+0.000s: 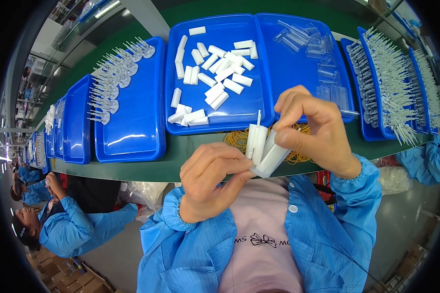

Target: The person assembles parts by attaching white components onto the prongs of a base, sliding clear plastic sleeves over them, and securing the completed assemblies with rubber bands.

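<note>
Just above the table's near edge, my left hand [212, 177] pinches the lower end of a white plastic piece [257, 141] between thumb and fingers. A thin white rod sticks up from its top. Against its right side leans a translucent curved plastic cover [275, 155], tilted, its upper end pinched by my right hand [310, 124]. The two parts meet at the bottom by my left fingertips; how they join there is partly hidden. Yellow rubber bands [237, 140] lie on the green table behind my hands.
A blue tray [247, 105] of loose white half-round pieces lies beyond my hands. Right of it, another blue tray [291, 73] holds clear plastic sleeves. The left tray [132, 110] has clear discs with rods. Stacked trays of rodded parts [388, 80] stand far right. Co-workers sit left.
</note>
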`<control>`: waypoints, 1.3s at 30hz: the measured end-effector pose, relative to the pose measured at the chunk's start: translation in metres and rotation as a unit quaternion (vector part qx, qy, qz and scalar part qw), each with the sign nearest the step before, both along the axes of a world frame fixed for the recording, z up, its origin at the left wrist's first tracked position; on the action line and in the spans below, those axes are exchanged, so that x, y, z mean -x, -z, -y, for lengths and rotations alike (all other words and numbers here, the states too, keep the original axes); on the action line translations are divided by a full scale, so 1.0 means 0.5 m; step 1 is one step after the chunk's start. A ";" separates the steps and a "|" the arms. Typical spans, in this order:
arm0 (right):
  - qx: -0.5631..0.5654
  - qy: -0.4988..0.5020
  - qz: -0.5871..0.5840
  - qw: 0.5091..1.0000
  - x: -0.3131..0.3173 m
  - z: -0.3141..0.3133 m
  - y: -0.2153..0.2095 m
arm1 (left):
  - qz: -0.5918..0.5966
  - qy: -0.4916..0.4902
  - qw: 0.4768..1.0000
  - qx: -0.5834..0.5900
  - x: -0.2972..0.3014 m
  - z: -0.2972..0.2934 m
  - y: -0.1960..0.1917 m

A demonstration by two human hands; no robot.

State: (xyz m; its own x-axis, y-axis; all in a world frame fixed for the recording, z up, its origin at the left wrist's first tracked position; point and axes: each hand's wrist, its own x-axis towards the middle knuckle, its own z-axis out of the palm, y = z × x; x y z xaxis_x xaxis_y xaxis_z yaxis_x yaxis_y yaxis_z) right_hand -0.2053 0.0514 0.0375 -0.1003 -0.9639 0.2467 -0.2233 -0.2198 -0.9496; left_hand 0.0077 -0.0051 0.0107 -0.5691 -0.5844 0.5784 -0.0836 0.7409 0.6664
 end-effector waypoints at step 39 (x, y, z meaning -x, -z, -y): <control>0.000 -0.283 -0.392 0.875 0.009 0.049 -0.109 | 0.053 0.080 0.959 0.268 -0.005 0.042 -0.028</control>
